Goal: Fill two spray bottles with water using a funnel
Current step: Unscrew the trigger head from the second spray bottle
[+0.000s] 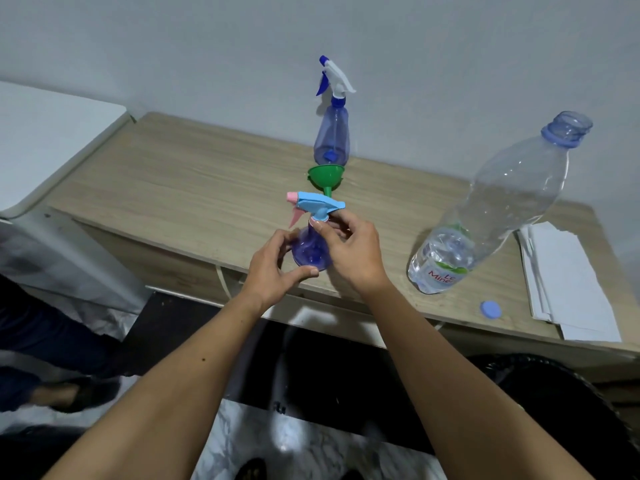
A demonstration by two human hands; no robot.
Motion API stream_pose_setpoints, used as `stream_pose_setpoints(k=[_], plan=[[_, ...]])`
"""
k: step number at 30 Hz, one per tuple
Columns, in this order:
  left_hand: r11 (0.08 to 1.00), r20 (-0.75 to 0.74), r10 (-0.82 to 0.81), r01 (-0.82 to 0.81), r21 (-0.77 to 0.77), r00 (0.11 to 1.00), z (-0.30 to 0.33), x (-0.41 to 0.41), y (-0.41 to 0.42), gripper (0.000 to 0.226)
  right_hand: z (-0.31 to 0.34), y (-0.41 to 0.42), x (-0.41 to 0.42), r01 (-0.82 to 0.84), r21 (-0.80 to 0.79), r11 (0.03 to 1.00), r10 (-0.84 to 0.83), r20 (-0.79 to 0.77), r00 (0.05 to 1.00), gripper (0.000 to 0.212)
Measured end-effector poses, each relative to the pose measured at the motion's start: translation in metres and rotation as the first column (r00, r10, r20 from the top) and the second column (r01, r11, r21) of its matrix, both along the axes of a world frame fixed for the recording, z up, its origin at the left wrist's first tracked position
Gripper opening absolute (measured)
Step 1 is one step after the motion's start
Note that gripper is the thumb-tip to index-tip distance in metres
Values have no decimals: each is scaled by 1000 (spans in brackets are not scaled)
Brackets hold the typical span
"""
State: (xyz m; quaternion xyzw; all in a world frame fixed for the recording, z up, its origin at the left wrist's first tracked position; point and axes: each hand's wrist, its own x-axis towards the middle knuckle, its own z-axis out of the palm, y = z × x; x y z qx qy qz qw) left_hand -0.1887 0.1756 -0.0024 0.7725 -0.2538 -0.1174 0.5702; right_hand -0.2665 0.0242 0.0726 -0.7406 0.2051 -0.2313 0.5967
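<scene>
Right now both hands are on the near spray bottle [309, 249], which stands upright close to the front edge of the wooden table [180, 188]. Its long axis runs straight up and down, with the blue and pink trigger head [313, 204] at the top, nozzle pointing toward the left edge.

The left hand [277, 268] curls around the fat bottom of the bottle, thumb in front, fingers wrapped behind. The right hand [349, 252] sits higher and pinches the neck just under the trigger head, fingertips closed on the collar. So the right hand is the one nearer the cap, and the left hand is the one keeping the bottle from turning.

I think the cap is being twisted, but I cannot tell if it goes on or off, or how much water is inside.

The green funnel [326, 178] sits just behind the trigger head. Behind it, near the back edge, stands the second spray bottle [331, 133] with its white and blue head on. The big water bottle [491, 209] stands open toward the right edge, mostly empty, with its blue cap [490, 310] lying by the front edge.
</scene>
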Motion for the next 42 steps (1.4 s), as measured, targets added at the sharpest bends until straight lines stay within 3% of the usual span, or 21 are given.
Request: stream_pose_setpoints(k=[4, 8, 13, 17, 22, 27, 34, 42], plan=[[1000, -12, 6, -6, 10, 1000, -11, -10, 3, 78, -11, 5, -11, -33, 17, 999, 33, 3, 999, 21], [1000, -10, 22, -22, 18, 1000, -18, -18, 0, 78, -16, 11, -10, 97, 57, 994, -97, -3, 995, 39], [999, 28, 10, -11, 52, 1000, -21, -15, -4, 70, -18, 14, -14, 164, -21, 986, -164, 1, 987, 26], [999, 71, -37, 35, 33, 997, -20, -11, 0, 74, -12, 22, -22, 142, -31, 989, -142, -1, 990, 36], [994, 95, -101, 96, 47, 990, -21, -5, 4, 74, -7, 25, -14, 252, -80, 964, -254, -13, 967, 38], [994, 114, -105, 101, 42, 988, -19, -6, 5, 81, -2, 24, -26, 127, -4, 992, -127, 4, 992, 31], [994, 86, -103, 99, 41, 991, -23, -4, 5, 69, -1, 30, -16, 247, -99, 964, -252, -33, 967, 34], [995, 82, -99, 98, 11, 992, -23, -5, 5, 70, -3, 30, -29, 147, -117, 982, -146, 11, 989, 33]])
